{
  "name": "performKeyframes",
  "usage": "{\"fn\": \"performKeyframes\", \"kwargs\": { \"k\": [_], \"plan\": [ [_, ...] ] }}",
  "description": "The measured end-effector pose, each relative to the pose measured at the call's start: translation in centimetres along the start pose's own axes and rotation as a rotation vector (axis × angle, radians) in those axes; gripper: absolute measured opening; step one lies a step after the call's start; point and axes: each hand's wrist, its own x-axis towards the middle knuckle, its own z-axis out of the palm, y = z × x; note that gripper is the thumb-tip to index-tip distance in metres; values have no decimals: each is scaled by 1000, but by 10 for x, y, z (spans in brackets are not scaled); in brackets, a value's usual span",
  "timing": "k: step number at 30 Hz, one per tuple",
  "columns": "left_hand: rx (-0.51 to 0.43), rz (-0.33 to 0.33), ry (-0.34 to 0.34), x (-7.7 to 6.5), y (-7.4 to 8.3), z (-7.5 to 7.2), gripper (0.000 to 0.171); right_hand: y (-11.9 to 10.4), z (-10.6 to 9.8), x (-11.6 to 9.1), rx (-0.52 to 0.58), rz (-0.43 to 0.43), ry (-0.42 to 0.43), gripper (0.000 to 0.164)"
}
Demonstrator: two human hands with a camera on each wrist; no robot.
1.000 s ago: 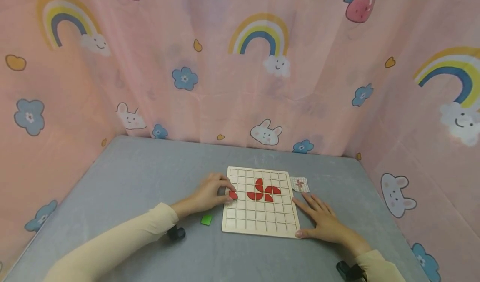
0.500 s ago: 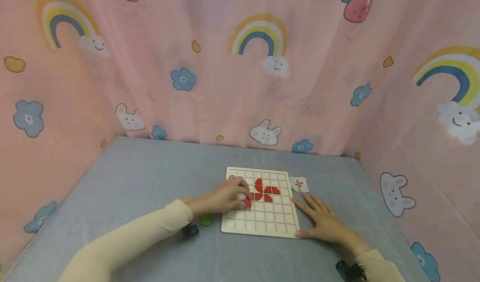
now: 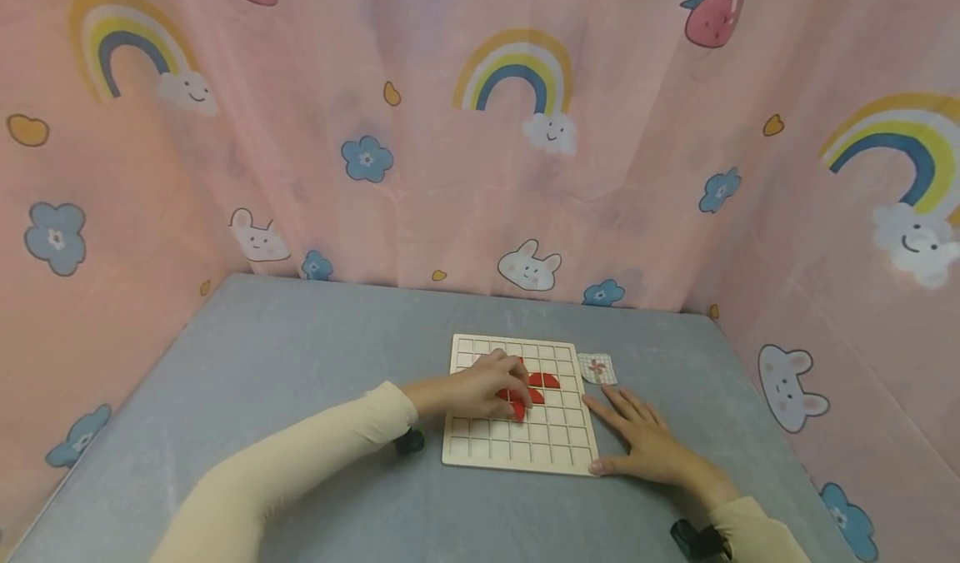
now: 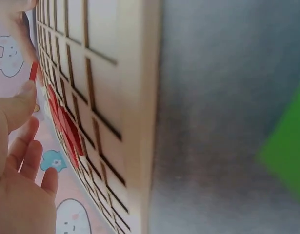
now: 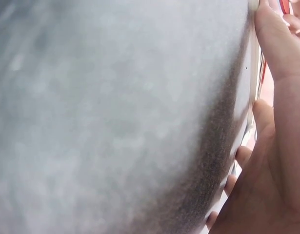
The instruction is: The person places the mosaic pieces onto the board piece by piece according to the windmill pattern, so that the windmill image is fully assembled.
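In the head view a square wooden grid board lies on the grey table. My left hand is over its middle and pinches a red quarter-circle tile between thumb and fingers. The left wrist view shows this red tile edge-on at the thumb tip, apart from the board. Several red tiles sit in the grid, partly hidden by that hand. My right hand rests with spread fingers at the board's right edge, the thumb touching the near right corner.
A small pattern card with a red pinwheel lies beside the board's far right edge. A green tile lies on the table left of the board. Pink printed curtains stand behind and beside the table.
My left hand has carried the red tile from the board's left edge rightward to just below the other red tiles. The right hand has stayed in place.
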Motion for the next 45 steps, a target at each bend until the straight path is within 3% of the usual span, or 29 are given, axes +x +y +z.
{"fn": "performKeyframes", "kwargs": {
  "k": [6, 13, 17, 22, 28, 34, 40, 45],
  "plan": [
    [-30, -5, -58, 10, 3, -2, 20, -2, 1, -1, -25, 40, -34, 103],
    [-40, 46, -95, 20, -2, 0, 21, -1, 2, -2, -20, 0, -3, 100],
    [-65, 61, -138, 26, -5, 2, 19, -2, 1, 1, -28, 26, -25, 102],
    [-12, 102, -150, 33, -6, 2, 19, -5, 0, 3, -40, 42, -45, 104],
    [-3, 90, -163, 36, -5, 1, 19, -5, 1, 3, -39, 32, -36, 103],
    [12, 74, -72, 34, -7, 4, 17, -4, 1, 3, -47, 29, -33, 102],
    [59, -92, 65, 23, 6, 6, 26, -1, 1, 2, -58, 22, -14, 104],
    [59, -171, 102, 16, 15, 12, 24, -1, 0, 0, -52, 36, -21, 104]
  ]
}}
